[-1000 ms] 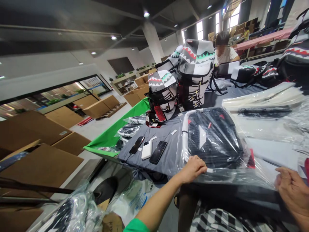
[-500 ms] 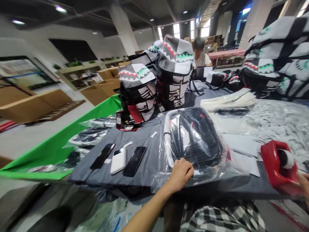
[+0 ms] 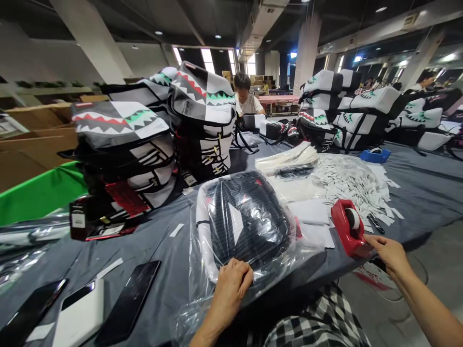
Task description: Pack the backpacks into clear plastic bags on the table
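One backpack (image 3: 253, 219) is laid on the grey tablecloth (image 3: 162, 260), sealed or loose cannot be said, inside a clear plastic bag (image 3: 304, 248); clock directions are taken from it. At six o'clock its near edge is touched by the left hand (image 3: 229, 286), whose fingers are curled in; whether any plastic is pinched cannot be made out. At three o'clock a red tape dispenser (image 3: 349, 231) is touched at its near end by the right hand (image 3: 390, 253), its thumb and fingers brought close together; whether tape is gripped cannot be seen. White papers (image 3: 311, 212) are spread between backpack and dispenser. At two o'clock white slips (image 3: 358, 190) are heaped. Backpacks are stacked at ten o'clock (image 3: 121, 127) and eleven o'clock. Two phones (image 3: 128, 303) and a white power bank (image 3: 81, 315) are set at eight o'clock. At twelve o'clock, farther off, a person (image 3: 248, 103) is seen.
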Demonstrator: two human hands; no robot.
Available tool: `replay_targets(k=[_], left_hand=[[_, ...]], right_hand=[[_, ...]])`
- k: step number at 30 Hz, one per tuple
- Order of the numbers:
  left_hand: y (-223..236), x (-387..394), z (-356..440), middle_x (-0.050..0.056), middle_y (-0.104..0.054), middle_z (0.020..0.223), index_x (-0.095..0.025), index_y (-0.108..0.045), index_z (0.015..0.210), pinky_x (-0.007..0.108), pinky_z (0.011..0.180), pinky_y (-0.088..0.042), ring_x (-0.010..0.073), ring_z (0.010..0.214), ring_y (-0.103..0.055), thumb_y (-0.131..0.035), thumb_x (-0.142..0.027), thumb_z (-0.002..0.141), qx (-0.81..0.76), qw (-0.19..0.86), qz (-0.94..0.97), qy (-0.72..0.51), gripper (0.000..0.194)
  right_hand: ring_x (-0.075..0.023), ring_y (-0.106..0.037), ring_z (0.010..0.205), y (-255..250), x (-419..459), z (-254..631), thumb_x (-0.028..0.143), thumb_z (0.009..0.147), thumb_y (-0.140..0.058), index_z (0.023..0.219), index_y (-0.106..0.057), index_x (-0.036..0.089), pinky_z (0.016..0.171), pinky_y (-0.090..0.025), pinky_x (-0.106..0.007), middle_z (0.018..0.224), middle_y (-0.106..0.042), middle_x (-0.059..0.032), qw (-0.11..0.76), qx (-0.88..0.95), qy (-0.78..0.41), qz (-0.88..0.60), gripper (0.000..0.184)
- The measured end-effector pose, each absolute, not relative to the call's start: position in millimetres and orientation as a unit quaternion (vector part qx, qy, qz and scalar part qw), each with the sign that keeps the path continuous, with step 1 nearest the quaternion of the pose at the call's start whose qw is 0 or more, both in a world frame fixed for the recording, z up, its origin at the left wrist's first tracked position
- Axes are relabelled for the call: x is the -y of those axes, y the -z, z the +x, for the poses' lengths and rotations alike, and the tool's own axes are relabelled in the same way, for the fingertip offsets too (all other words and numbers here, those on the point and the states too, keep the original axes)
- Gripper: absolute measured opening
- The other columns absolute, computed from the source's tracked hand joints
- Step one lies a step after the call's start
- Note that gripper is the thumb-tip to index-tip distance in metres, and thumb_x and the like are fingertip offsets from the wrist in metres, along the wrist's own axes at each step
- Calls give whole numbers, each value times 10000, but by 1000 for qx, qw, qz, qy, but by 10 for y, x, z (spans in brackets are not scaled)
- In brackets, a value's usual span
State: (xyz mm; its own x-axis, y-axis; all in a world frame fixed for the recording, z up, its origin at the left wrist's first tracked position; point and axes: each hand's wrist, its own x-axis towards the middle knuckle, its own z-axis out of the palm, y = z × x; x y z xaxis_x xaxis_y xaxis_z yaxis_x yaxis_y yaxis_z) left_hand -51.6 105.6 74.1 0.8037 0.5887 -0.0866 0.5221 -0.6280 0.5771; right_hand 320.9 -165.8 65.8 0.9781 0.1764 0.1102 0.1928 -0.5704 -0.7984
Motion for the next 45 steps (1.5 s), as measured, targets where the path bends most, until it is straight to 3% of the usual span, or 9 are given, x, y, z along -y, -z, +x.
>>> replay_targets(k=[6,12,15,20,25,30,33,38,45], left_hand=[[-754,-1057,-516,46,-635,825,-217,-574,744,385,813,-347,252,886,-542,-412,-385,984,-306,315,897,-53,336],[-773,-1060,-515,42,-627,817,-211,-564,738,388,815,-334,246,882,-530,-414,-386,990,-306,323,894,-53,342],[-808,-1027,-520,33,-643,820,-204,-566,742,384,834,-330,235,903,-531,-445,-335,999,-305,318,896,-53,313],[-842,-1011,-518,14,-673,840,-195,-604,759,361,827,-320,202,912,-533,-494,-263,1005,-295,306,904,-55,278],[-860,-1030,-503,7,-683,847,-202,-637,787,355,807,-323,194,921,-541,-525,-253,993,-304,276,910,-66,240],[-842,-1023,-499,7,-681,838,-202,-617,761,352,795,-324,196,917,-539,-527,-254,991,-291,254,920,-67,253],[-819,-1033,-507,7,-681,846,-201,-611,759,347,793,-321,199,925,-536,-522,-253,993,-285,250,923,-64,255],[-823,-1054,-494,11,-674,828,-195,-592,730,345,776,-317,200,903,-528,-522,-253,993,-281,246,926,-53,279],[-871,-1017,-626,0,-706,908,-216,-658,905,402,1017,-303,198,981,-554,-629,-365,982,-265,239,930,-91,170]], right_hand=[[-288,-628,684,-769,1872,2921,648,628,-582,735,-628,236,655,-496,-419,774,-710,-113,417,107,35,-902,427],[-99,-399,472,-339,1710,2384,603,564,-778,705,-441,245,380,-304,-196,581,-459,47,700,-38,-160,-695,511],[-62,-251,446,-279,1361,2021,591,607,-823,691,-383,242,343,-216,-163,591,-338,80,715,7,-291,-635,568],[-80,-227,508,-923,856,1766,666,877,-617,737,-435,221,431,-236,-201,618,-324,68,576,343,-495,-552,501],[-126,-421,637,-1596,-94,1921,580,921,-603,709,-506,203,588,-313,-253,677,-478,26,228,756,-365,-492,443],[-169,-572,650,-1449,-758,1809,355,796,-767,744,-586,228,593,-282,-269,653,-590,24,-45,872,-150,-463,227],[-187,-586,579,-1316,-745,1935,470,725,-821,874,-602,247,544,-228,-267,618,-596,31,-66,834,-64,-544,347],[-175,-599,660,-1201,-399,2041,391,904,-630,809,-518,243,580,-309,-274,732,-632,1,38,817,-45,-574,208],[-224,-632,768,-1000,-338,1723,235,600,-877,775,-513,236,570,-277,-297,803,-655,9,-28,822,-77,-563,404]])
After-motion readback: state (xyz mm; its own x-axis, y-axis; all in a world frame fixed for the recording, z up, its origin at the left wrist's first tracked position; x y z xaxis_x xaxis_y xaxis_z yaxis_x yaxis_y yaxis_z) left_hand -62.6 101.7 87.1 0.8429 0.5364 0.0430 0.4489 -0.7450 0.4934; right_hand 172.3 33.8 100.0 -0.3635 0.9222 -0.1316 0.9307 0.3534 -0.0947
